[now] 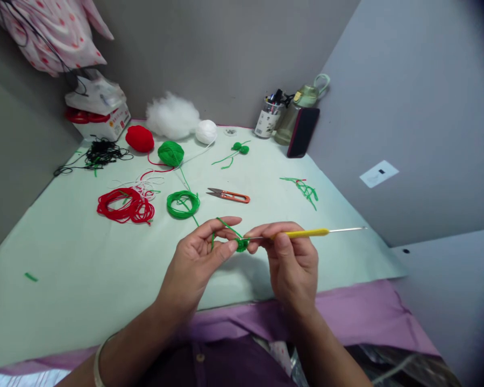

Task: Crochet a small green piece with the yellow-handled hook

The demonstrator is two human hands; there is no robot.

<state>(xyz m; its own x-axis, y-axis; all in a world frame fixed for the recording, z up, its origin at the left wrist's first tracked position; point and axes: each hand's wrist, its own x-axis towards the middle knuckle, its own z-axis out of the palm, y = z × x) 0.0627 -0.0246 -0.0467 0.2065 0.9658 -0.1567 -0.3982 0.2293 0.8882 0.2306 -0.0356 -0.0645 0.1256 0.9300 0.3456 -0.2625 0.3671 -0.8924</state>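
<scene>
Left hand (199, 258) pinches green crocheted piece (242, 246) above bench (105, 279). Right hand (292, 260), just right of it, grips yellow-handled hook (308, 234); shaft nearly crosswise, left end at piece's top edge.

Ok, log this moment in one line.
left hand: pinching small green crocheted piece | right hand: holding yellow-handled metal crochet hook | hook: at piece

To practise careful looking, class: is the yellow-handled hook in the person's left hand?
No, the yellow-handled hook is in the right hand, while the left hand holds the small green piece.
</scene>
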